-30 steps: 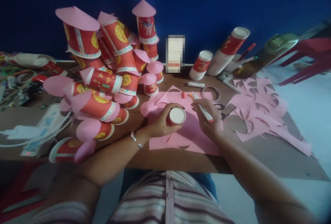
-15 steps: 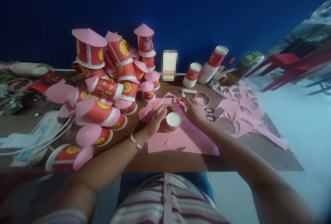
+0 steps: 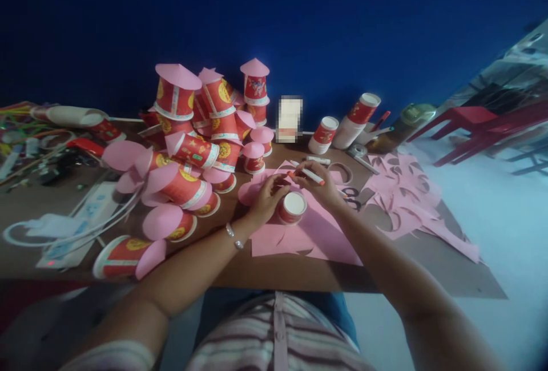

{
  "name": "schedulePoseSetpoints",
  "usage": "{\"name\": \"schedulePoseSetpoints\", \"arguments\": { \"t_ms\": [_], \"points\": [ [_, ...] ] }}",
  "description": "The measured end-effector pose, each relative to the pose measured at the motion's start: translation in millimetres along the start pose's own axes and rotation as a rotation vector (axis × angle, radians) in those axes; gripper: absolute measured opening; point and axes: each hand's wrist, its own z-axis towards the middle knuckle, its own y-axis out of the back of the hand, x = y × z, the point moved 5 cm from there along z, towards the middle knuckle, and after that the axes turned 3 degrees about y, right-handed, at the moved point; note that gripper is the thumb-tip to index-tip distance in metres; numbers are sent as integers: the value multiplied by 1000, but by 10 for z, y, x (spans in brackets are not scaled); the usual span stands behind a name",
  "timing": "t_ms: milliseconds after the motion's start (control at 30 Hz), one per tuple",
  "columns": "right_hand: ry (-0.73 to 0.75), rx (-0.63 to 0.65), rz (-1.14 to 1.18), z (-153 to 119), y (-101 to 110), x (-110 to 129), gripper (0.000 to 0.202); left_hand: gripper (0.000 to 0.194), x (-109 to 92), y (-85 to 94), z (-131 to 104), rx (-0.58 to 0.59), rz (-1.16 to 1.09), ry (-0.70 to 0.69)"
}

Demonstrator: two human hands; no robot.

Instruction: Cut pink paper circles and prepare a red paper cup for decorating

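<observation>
My right hand has its fingers closed round a white marker with a red-orange end. A small orange piece, perhaps its cap, shows at the fingertips. My left hand is curled close by, thumb and fingers drawn together; whatever they pinch is too small to make out. Just below both hands, a red paper cup stands upside down, white base up. It rests on pink paper sheets with cut-outs. A pink paper disc lies left of my left hand.
Red cups with pink cone tops are piled on the left. A power strip with white cables lies in front. To the right are scissors, a tape roll, pink scraps and stacked cups. A phone-like upright object is blurred.
My right hand has turned, so the marker now points down to the right. Both hands have come nearer each other above the cup. The whole view has shifted slightly.
</observation>
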Motion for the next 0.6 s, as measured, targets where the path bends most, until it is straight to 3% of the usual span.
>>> {"name": "schedulePoseSetpoints", "arguments": {
  "t_ms": [100,300,433,600],
  "points": [
    [-27,35,186,-52,-95,6,40,36,-9,25,3,-24,-5,14],
    [-4,-26,90,-128,-71,-5,33,25,-21,112,14,-115,57,-72],
    [60,-123,-3,-220,147,234,31,28,7,74,-1,-75,-33,-38],
    [145,-88,-69,-342,209,521,31,28,-5,39,-3,-49,11,-56]
  ]
}}
